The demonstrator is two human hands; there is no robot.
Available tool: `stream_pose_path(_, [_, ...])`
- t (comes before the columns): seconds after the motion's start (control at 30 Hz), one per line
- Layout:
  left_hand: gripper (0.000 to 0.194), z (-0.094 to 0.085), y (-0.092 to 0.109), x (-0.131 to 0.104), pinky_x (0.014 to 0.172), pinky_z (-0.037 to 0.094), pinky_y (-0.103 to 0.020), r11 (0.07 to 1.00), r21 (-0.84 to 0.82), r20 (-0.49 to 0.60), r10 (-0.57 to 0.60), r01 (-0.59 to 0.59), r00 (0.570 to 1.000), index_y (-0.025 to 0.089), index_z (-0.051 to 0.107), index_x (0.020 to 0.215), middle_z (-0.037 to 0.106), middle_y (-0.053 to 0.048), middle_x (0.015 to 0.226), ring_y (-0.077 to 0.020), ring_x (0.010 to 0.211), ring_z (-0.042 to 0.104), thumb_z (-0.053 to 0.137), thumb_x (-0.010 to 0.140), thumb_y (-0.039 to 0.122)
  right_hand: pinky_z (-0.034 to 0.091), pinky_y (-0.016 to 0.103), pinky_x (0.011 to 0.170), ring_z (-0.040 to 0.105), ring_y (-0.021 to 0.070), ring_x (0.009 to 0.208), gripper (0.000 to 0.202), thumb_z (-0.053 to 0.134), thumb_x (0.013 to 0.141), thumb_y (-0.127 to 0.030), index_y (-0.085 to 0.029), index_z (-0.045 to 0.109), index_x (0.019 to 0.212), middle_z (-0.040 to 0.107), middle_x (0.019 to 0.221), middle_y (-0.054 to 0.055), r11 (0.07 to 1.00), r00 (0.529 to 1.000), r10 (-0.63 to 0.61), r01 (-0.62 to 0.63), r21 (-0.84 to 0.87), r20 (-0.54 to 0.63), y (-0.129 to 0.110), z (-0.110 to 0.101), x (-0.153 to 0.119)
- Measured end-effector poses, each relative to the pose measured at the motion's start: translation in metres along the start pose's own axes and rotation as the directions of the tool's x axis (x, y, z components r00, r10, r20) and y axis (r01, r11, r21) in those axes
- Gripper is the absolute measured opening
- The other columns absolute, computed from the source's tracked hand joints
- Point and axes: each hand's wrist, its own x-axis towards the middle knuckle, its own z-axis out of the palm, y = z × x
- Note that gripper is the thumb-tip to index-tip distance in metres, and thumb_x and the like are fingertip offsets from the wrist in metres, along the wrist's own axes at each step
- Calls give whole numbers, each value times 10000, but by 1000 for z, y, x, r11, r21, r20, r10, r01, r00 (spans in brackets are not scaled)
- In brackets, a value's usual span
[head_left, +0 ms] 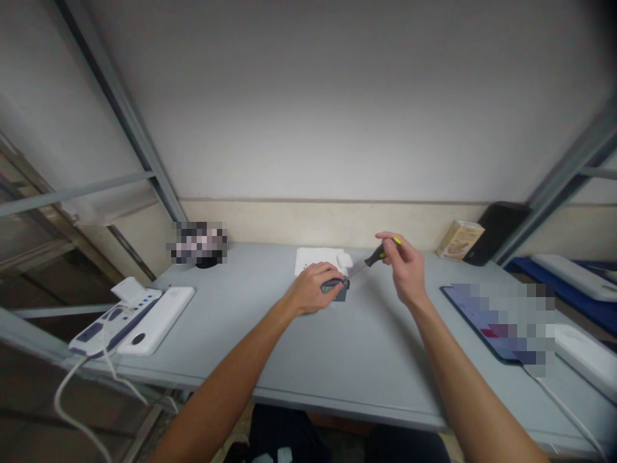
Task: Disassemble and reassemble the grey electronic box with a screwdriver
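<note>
In the head view my left hand (pixel 314 287) is closed around a small dark grey device (pixel 341 292) at the middle of the table. My fingers cover much of it, so its kind is unclear. My right hand (pixel 403 265) grips a screwdriver (pixel 376 255) by its black and yellow handle. The thin shaft slants down to the left, and its tip meets or nearly meets the device's right end. Just behind the left hand lies a white sheet (pixel 313 257) with a few tiny dark specks on it. A small white object (pixel 344 260) rests at the sheet's right side.
A power strip (pixel 116 318) and a white slab-like device (pixel 157 321) lie at the left, with cables over the edge. Rightward are a tablet (pixel 486 325), a yellow box (pixel 460 240) and a black case (pixel 499 231). A wall closes off the table's back.
</note>
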Motion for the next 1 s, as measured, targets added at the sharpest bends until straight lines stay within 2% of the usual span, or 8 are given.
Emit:
stream_pose_path(0.13, [140, 3, -1, -1, 950, 472, -371, 1000, -13, -16, 1, -1, 1000, 223, 689, 1034, 710, -69, 1080, -223, 1034, 642, 591, 935, 240, 421, 270, 619, 488, 147, 698, 370, 595, 935, -493, -247, 700, 1191, 559, 874, 22, 999, 988, -14, 6, 54, 151, -14, 6, 8])
stream_pose_path(0.3, [118, 5, -1, -1, 941, 469, -375, 1000, -13, -35, -11, 10, 999, 224, 691, 1002, 718, -65, 1070, -222, 1026, 645, 600, 932, 250, 440, 281, 650, 515, 165, 748, 420, 613, 923, -498, -245, 687, 1251, 558, 912, 36, 995, 932, -58, 25, 97, 357, -26, 15, 23])
stream_pose_path(0.4, [116, 5, 0, -1, 934, 469, -375, 1000, -5, -37, -7, 7, 999, 225, 694, 987, 720, -65, 1058, -223, 1015, 646, 598, 936, 266, 468, 301, 705, 555, 184, 796, 417, 609, 927, -496, -239, 687, 1246, 606, 935, 48, 994, 908, -58, 12, 111, 415, -27, 15, 30])
stream_pose_path(0.6, [104, 5, -1, -1, 918, 466, -373, 1000, 22, -65, 22, -21, 998, 220, 693, 951, 715, -55, 1049, -214, 995, 640, 601, 936, 266, 500, 367, 840, 617, 237, 957, 395, 592, 935, -500, -239, 666, 1223, 682, 994, 78, 988, 890, -31, -44, 151, 455, -18, 7, 36])
stream_pose_path(0.7, [116, 6, -2, -2, 914, 466, -374, 999, 42, -64, 29, -27, 998, 218, 700, 943, 712, -59, 1062, -212, 994, 640, 594, 942, 264, 494, 322, 762, 608, 205, 854, 349, 641, 894, -522, -222, 677, 1070, 658, 911, 57, 990, 937, -14, -36, 135, 350, -8, 10, 34])
stream_pose_path(0.8, [151, 6, -2, -1, 896, 467, -375, 996, 76, -42, 48, -44, 998, 218, 710, 949, 711, -65, 1069, -213, 986, 640, 570, 959, 274, 417, 256, 617, 498, 139, 673, 334, 669, 865, -536, -209, 645, 927, 554, 753, -1, 999, 998, -14, 12, 30, 61, 12, 17, 30])
stream_pose_path(0.9, [197, 6, -2, -1, 882, 466, -376, 991, 124, -15, 59, -57, 998, 221, 721, 967, 708, -71, 1075, -211, 972, 639, 536, 983, 288, 296, 243, 505, 374, 109, 560, 381, 634, 868, -575, -195, 641, 900, 487, 660, -31, 996, 993, 81, -84, -36, -82, 35, 21, 25])
stream_pose_path(1.0, [218, 7, -4, -2, 876, 463, -372, 984, 162, 13, 79, -80, 997, 224, 725, 1008, 700, -73, 1111, -211, 981, 635, 516, 998, 287, 234, 246, 460, 342, 99, 499, 448, 629, 835, -619, -179, 662, 915, 463, 596, -46, 959, 944, 282, -274, 72, -172, 56, 19, 21])
